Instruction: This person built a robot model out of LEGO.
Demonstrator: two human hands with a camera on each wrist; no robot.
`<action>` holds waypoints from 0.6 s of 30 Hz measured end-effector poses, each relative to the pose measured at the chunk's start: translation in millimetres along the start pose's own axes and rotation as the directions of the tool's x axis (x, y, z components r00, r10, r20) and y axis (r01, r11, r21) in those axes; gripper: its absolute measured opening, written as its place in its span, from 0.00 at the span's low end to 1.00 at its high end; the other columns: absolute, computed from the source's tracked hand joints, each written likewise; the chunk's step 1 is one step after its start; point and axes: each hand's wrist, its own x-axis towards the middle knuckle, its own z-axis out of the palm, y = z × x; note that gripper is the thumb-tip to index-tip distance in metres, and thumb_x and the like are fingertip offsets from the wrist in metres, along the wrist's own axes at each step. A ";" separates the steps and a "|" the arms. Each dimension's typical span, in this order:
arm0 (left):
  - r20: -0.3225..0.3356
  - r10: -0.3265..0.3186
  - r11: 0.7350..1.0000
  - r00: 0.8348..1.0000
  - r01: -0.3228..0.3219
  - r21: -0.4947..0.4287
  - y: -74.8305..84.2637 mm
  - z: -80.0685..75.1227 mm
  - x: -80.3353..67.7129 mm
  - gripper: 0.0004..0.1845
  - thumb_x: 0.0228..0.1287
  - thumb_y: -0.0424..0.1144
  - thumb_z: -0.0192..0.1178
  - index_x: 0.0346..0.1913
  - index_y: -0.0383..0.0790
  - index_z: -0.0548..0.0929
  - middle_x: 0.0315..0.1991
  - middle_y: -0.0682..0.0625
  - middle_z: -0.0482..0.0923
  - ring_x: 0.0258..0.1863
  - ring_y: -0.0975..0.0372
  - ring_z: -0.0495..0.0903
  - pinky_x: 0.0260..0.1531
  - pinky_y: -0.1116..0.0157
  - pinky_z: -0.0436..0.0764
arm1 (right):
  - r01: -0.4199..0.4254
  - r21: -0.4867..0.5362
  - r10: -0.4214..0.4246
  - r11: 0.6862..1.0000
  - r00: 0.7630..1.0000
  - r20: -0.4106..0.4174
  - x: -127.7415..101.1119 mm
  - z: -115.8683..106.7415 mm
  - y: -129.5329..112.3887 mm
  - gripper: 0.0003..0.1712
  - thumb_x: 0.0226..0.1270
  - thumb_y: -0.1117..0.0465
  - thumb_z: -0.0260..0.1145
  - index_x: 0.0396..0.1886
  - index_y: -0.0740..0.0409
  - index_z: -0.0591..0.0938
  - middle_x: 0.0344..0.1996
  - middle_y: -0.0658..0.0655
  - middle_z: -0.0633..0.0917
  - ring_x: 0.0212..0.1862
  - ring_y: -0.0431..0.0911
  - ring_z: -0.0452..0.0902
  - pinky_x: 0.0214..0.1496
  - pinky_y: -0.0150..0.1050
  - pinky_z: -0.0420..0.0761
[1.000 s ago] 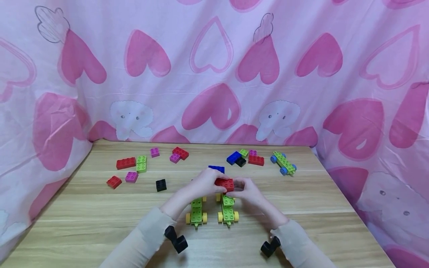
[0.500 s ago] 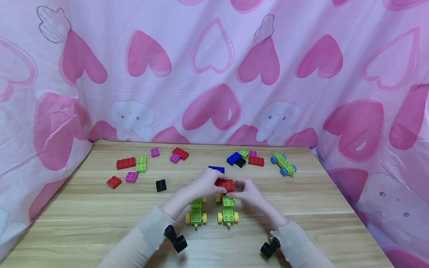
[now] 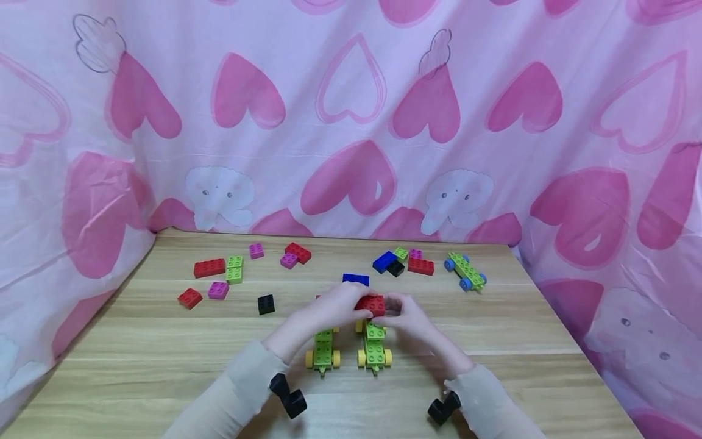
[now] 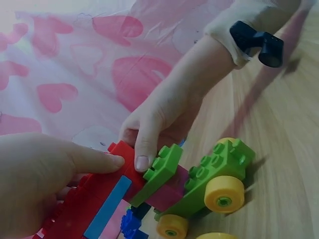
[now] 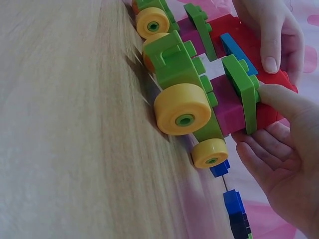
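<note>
My left hand (image 3: 331, 305) and right hand (image 3: 408, 316) pinch a red brick (image 3: 375, 306) from its two sides. It tops a toy car built from a green plate (image 5: 244, 92), a magenta brick (image 5: 227, 103) and a green wheeled base (image 3: 375, 353) with yellow wheels. Each thumb presses on the red, as the left wrist view shows; the fingers behind are partly hidden. Left of it stands a second car on a green base (image 3: 323, 355), its upper part mostly covered by my left hand in the head view. A blue piece (image 4: 107, 206) runs under that car's red top.
Loose red, magenta, green and black bricks, including a black one (image 3: 265, 304), lie on the left of the wooden table (image 3: 137, 378). Behind my hands is a blue brick (image 3: 356, 279). More bricks and a green base with blue wheels (image 3: 465, 271) lie at the back right.
The head view has shifted slightly. Both hands keep their grip on the red brick, with hardly any movement.
</note>
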 end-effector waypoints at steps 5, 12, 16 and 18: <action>-0.023 0.045 0.994 0.999 -0.043 0.105 -0.4 2.5 -8.9 0.25 0.68 0.48 0.61 0.65 0.47 0.75 0.58 0.50 0.80 0.51 0.62 0.80 0.49 0.65 0.81 | 0.036 -0.011 -0.036 0.999 0.999 0.012 0.1 0.4 0.3 0.24 0.61 0.63 0.71 0.55 0.68 0.78 0.49 0.66 0.84 0.53 0.54 0.82 0.57 0.33 0.80; -0.096 0.088 0.996 0.991 -0.091 -0.017 -10.6 -6.6 -26.4 0.28 0.67 0.47 0.62 0.67 0.44 0.73 0.64 0.47 0.76 0.61 0.55 0.77 0.57 0.58 0.80 | 0.005 -0.051 -0.005 0.999 1.000 0.013 1.5 -0.4 -6.3 0.28 0.59 0.59 0.73 0.58 0.63 0.77 0.54 0.62 0.83 0.58 0.56 0.79 0.64 0.51 0.76; -0.183 0.138 0.988 0.973 -0.149 -0.048 -23.9 -16.8 -37.2 0.27 0.66 0.45 0.63 0.66 0.42 0.75 0.63 0.45 0.77 0.63 0.52 0.76 0.60 0.54 0.77 | 0.036 -0.041 -0.036 0.999 0.999 0.005 4.6 -2.7 -13.7 0.31 0.60 0.59 0.73 0.61 0.65 0.75 0.57 0.64 0.81 0.61 0.59 0.76 0.66 0.56 0.73; -0.237 0.155 0.983 0.959 -0.173 -0.057 -32.6 -21.6 -43.1 0.25 0.66 0.44 0.63 0.65 0.41 0.76 0.62 0.45 0.78 0.62 0.52 0.76 0.60 0.53 0.77 | 0.063 -0.046 -0.063 0.997 0.998 0.005 6.7 -3.3 -19.0 0.31 0.61 0.59 0.72 0.61 0.67 0.75 0.58 0.64 0.81 0.62 0.59 0.75 0.67 0.57 0.72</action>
